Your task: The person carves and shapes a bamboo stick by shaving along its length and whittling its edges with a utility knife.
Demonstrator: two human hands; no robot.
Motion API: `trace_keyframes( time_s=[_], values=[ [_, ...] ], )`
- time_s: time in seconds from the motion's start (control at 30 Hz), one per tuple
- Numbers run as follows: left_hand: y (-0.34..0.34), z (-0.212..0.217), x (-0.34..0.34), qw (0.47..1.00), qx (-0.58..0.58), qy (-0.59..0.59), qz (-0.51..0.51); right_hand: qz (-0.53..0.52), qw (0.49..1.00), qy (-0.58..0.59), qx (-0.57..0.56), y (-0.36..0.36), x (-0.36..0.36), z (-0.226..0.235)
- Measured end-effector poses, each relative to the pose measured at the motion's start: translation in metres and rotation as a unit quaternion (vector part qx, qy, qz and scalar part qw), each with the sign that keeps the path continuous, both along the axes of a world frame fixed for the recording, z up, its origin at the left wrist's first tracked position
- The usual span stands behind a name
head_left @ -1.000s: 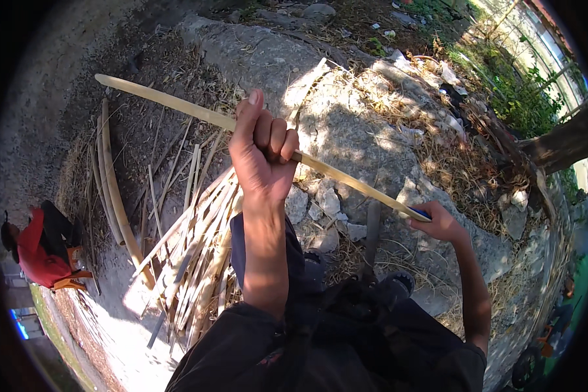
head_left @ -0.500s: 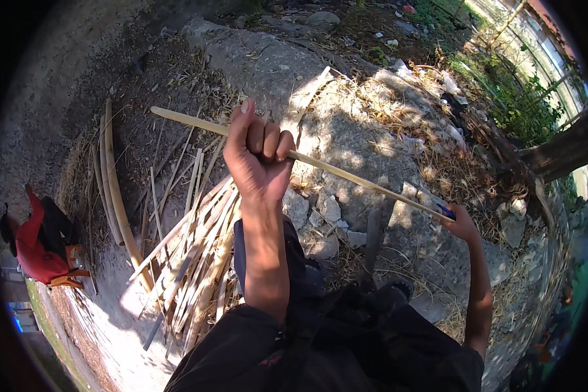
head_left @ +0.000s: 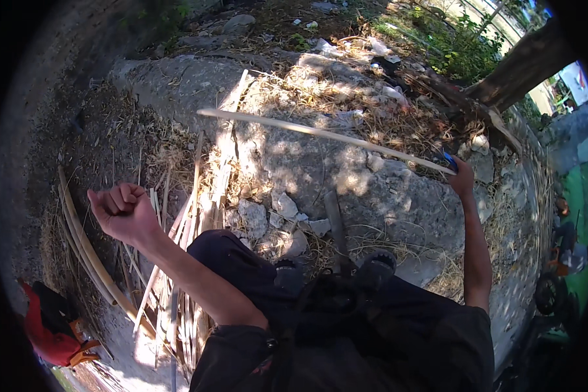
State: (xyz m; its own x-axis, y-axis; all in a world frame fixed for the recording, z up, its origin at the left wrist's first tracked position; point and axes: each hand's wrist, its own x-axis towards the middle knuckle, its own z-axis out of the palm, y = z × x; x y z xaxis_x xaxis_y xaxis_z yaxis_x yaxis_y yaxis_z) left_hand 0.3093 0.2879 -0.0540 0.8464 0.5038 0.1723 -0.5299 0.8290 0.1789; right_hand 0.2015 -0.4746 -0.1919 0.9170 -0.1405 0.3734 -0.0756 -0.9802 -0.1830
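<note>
While gripping bamboo strip: right hand

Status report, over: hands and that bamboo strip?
Left hand fisted, empty. Right hand grips bamboo strip by its end. Strip held above the ground, untouched by anything else.

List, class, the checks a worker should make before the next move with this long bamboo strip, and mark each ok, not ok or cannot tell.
1. Right hand holds the end of the bamboo strip: ok.
2. Left hand on the strip: not ok, it is a closed fist off to the side.
3. Strip's far end free of the ground: cannot tell.
4. Tool in the right grip: cannot tell, only something blue shows.
5. Footing: both shoes rest on the concrete slab: ok.
</note>
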Motion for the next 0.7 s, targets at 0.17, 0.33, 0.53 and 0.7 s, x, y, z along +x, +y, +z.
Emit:
trace_keyframes(
  time_s=[0.17, 0.33, 0.53, 0.7],
  values=[
    [-0.039, 0.006, -0.002, 0.995, 0.079, -0.001, -0.057, -0.041, 0.975, 0.027, 0.216, -0.004, 0.005, -0.009],
    [-0.157, 0.018, -0.005, 0.837, 0.515, 0.186, -0.019, 0.057, 0.787, 0.093, 0.608, 0.116, 0.061, -0.002],
    [-0.207, -0.013, -0.013, 0.656, 0.708, 0.193, -0.178, 0.164, 0.648, 0.131, 0.732, 0.255, 0.072, 0.098],
    [-0.240, -0.010, -0.018, 0.686, 0.721, 0.069, -0.078, 0.185, 0.664, 0.140, 0.711, 0.306, 0.057, 0.148]
  ],
)
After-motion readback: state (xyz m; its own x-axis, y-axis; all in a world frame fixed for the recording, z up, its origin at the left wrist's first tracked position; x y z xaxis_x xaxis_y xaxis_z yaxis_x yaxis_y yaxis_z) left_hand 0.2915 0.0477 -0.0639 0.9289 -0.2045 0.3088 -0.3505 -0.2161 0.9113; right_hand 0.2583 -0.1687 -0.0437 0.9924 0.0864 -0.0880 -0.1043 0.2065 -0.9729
